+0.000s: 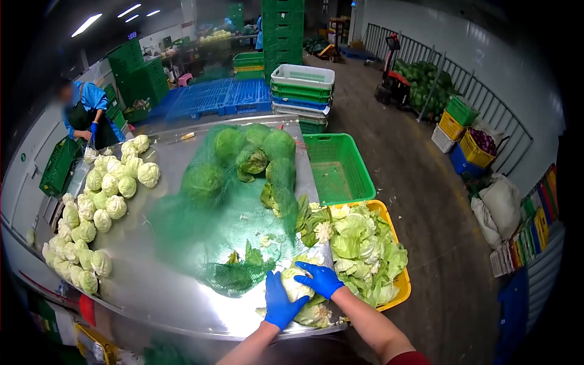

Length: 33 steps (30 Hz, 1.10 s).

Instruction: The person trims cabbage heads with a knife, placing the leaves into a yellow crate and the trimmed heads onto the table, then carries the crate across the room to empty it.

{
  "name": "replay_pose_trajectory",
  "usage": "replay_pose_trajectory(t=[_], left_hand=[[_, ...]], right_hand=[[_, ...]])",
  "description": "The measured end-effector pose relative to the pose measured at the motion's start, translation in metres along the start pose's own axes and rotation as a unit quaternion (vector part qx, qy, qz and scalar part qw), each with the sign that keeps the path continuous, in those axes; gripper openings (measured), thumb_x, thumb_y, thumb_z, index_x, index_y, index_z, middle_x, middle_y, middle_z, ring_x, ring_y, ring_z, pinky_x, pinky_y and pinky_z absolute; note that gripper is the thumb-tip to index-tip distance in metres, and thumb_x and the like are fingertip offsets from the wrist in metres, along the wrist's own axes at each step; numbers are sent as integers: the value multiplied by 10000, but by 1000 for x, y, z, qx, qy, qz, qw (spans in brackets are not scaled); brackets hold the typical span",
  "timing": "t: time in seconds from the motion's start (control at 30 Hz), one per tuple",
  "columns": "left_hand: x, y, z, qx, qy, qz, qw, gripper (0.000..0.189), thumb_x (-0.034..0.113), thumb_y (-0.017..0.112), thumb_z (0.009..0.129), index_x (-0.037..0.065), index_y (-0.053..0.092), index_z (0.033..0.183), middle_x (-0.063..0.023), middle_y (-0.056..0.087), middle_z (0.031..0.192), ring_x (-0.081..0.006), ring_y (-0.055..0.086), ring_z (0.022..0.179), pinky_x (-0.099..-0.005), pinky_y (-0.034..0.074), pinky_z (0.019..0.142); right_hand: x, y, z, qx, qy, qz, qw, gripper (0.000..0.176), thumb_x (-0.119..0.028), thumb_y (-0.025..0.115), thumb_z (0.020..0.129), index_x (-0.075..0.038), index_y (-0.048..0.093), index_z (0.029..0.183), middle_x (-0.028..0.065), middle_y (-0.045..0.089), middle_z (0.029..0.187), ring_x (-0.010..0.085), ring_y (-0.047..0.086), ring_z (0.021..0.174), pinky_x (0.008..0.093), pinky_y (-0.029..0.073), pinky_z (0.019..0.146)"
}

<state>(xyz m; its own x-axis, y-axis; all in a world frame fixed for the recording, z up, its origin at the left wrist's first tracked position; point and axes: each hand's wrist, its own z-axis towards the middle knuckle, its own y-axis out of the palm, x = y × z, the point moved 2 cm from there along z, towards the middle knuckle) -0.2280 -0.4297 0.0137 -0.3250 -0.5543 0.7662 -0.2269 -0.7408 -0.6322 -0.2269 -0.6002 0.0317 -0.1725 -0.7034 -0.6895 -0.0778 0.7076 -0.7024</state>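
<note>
Both blue-gloved hands are around a pale cabbage (293,283) at the near edge of the metal table (140,243). My left hand (281,302) presses its near left side, and my right hand (320,280) curves over its right side. Loose outer leaves (313,314) lie under and beside it. Just beyond, a green net (234,216) spreads over the table, with several whole green cabbages (229,143) inside at the far end. To the right, a yellow crate (403,286) is heaped with cabbage leaves (359,243).
Several pale cabbages (115,207) line the table's left side. A green crate (340,167) stands beyond the yellow one. Stacked crates (302,91) and blue pallets (225,97) are farther back. At the far left another person (94,112) bends over the table. A pallet jack (394,82) stands by the railing.
</note>
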Motion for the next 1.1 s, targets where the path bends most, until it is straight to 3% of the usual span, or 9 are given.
replay_pose_trajectory(t=[0.17, 0.3, 0.57, 0.63, 0.73, 0.83, 0.93, 1.0, 1.1], left_hand=[[18, 0, 8, -10, -17, 102, 995, 1097, 487, 819, 580, -87, 279, 1342, -319, 258, 1402, -449, 317, 1280, -485, 303, 1042], [22, 3, 12, 13, -17, 139, 990, 1099, 493, 829, 542, -92, 322, 1322, -317, 275, 1396, -444, 330, 1270, -485, 323, 1029], [16, 6, 19, 2, -13, 153, 988, 1140, 529, 839, 491, -95, 347, 1309, -311, 325, 1367, -431, 368, 1235, -471, 342, 1019], [16, 3, 15, 25, 6, 123, 992, 1072, 511, 846, 486, -59, 387, 1270, -314, 354, 1339, -453, 385, 1200, -496, 349, 992], [8, -8, -1, 35, 42, 80, 995, 1060, 455, 872, 483, -37, 360, 1270, -287, 397, 1284, -432, 402, 1178, -472, 349, 1000], [-33, -18, -18, 28, 4, -85, 996, 1077, 398, 886, 510, -31, 304, 1309, -235, 355, 1292, -390, 399, 1183, -453, 333, 1027], [-74, -23, -36, 32, -44, -148, 988, 1108, 380, 889, 520, -4, 262, 1348, -198, 311, 1300, -353, 371, 1204, -428, 332, 1043], [-72, -25, -40, 23, -49, -138, 989, 1102, 383, 886, 521, -1, 270, 1351, -202, 326, 1287, -354, 380, 1196, -429, 339, 1039], [-38, -34, -15, -33, -22, -47, 998, 1081, 371, 874, 530, 14, 290, 1366, -231, 346, 1290, -384, 383, 1210, -437, 348, 1039]], right_hand=[[-3, 4, 0, 13, 6, -2, 1000, 527, -495, 600, 835, -181, 567, 1257, 164, 668, 900, 304, 650, 817, 373, 509, 734], [-9, 2, -3, -11, 32, -11, 999, 553, -514, 540, 861, -152, 532, 1279, 172, 652, 1040, 339, 638, 890, 401, 501, 773], [17, 12, 14, -22, -21, -50, 998, 524, -524, 478, 878, -206, 510, 1292, 172, 618, 1122, 360, 622, 923, 430, 487, 811], [56, 8, 36, 1, 82, -37, 996, 494, -505, 484, 876, -180, 558, 1240, 176, 628, 1095, 360, 621, 933, 430, 486, 822], [46, 12, 15, 36, 86, -27, 995, 517, -518, 547, 832, -162, 583, 1204, 172, 656, 1011, 351, 623, 933, 424, 487, 823], [42, 30, 9, 82, 167, -39, 982, 399, -393, 555, 825, -151, 617, 1136, 180, 667, 901, 355, 640, 833, 454, 507, 742], [118, 49, 0, 207, 165, -57, 963, 318, -355, 561, 809, -116, 651, 1000, 213, 655, 843, 377, 636, 787, 480, 511, 699], [114, 16, -14, 138, 250, -89, 954, 326, -319, 561, 818, -100, 637, 1048, 187, 664, 881, 364, 639, 784, 462, 516, 686], [38, -21, -23, 298, 84, -8, 951, 546, -431, 616, 813, -112, 527, 1247, 162, 645, 1035, 335, 647, 785, 442, 516, 681]])
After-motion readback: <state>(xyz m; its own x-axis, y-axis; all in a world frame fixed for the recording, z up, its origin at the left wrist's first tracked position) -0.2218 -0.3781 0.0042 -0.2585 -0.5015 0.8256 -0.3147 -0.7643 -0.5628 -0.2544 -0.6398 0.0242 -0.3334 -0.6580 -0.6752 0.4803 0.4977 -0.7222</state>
